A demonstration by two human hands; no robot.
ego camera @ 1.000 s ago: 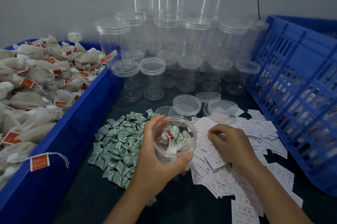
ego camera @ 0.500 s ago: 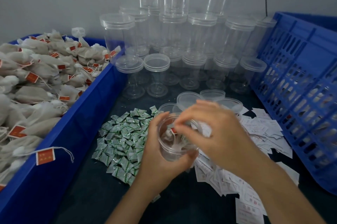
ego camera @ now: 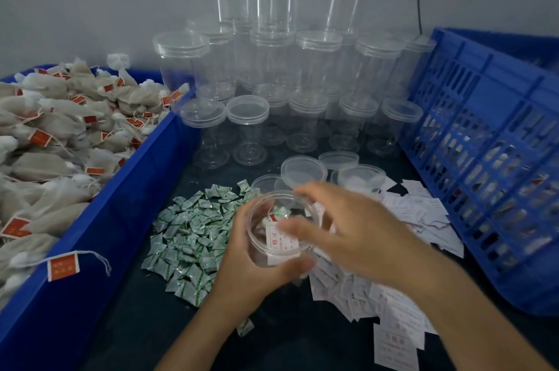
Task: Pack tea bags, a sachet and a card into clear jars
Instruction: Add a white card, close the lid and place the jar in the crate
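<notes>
On the far left, a blue bin (ego camera: 121,234) is sitting heaped with tea bags (ego camera: 45,165), pale pouches with red tags on strings, and one tag is hanging over the bin's near wall. Just beside the bin, on the dark table (ego camera: 145,334), a pile of small green sachets (ego camera: 193,234) is lying spread out.

At the right edge of that pile the person's left hand (ego camera: 248,265) is gripping an open clear jar (ego camera: 266,198). Its fingers are curling round the near side and the thumb is going up the left wall. The jar is being held with its mouth tipping toward the person. Inside it a tea bag's red tag (ego camera: 273,217) and a green sachet (ego camera: 282,212) are showing, and a white card (ego camera: 282,242) with red print is leaning against the near wall.

The right hand (ego camera: 357,228) is hovering over the jar's mouth. Its fingers are loose and spread, the thumb well apart from the forefinger, though motion is blurring them.

Behind the hands, loose lids (ego camera: 302,169) are lying by rows of stacked, capped jars (ego camera: 272,68). Under the right forearm, white cards (ego camera: 393,310) are lying scattered. A slatted blue crate (ego camera: 484,159) is standing at the far right.
</notes>
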